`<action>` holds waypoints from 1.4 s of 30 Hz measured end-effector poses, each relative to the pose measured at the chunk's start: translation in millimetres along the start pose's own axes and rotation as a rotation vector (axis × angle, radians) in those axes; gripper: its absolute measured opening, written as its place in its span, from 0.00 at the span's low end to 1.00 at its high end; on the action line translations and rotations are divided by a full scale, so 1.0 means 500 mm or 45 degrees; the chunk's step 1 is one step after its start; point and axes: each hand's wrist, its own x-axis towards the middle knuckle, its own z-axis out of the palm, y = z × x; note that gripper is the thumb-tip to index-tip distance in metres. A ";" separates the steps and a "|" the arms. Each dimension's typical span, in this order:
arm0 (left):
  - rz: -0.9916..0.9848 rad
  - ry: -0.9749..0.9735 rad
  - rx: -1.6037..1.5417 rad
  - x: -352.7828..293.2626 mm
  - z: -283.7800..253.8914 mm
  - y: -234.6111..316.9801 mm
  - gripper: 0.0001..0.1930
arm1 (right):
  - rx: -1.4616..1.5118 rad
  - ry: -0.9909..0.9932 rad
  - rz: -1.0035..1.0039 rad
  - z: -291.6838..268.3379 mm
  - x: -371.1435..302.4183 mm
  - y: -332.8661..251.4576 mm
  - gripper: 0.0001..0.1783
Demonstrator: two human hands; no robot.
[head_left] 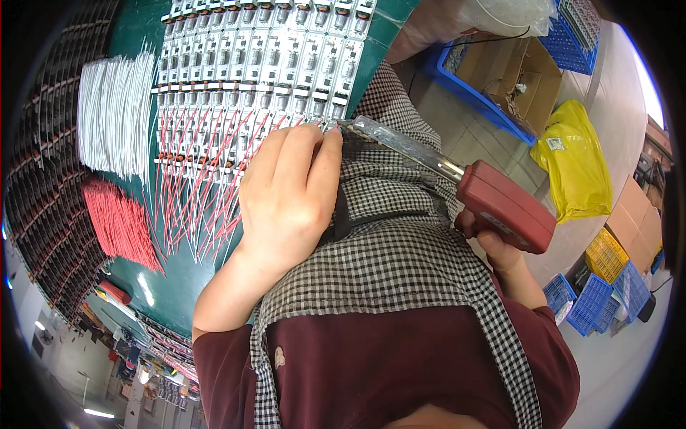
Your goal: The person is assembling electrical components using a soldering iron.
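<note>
My right hand (494, 247) is wrapped round the grip of a soldering gun (509, 207) with a dark red body. Its long metal barrel points left, and the tip reaches the near right corner of a panel of white circuit boards (246, 57). Right beside that tip, my left hand (291, 179) rests over the boards' near edge with its fingers closed together. Whatever those fingertips pinch is hidden. Red and white wires (204, 189) run from the boards left of this hand, their loose ends fanning toward me.
On the green tabletop (136, 282) lie a bundle of white wires (118, 118) and a bundle of red wires (121, 225). Dark racks (43, 164) curve along the left. Rightward on the floor are a blue crate holding a cardboard box (532, 82), a yellow bag (580, 168) and blue baskets (592, 302).
</note>
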 end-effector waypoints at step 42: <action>-0.226 -0.524 -0.151 -0.203 -0.105 -0.026 0.40 | 0.130 0.183 -0.383 0.032 -0.006 -0.007 0.37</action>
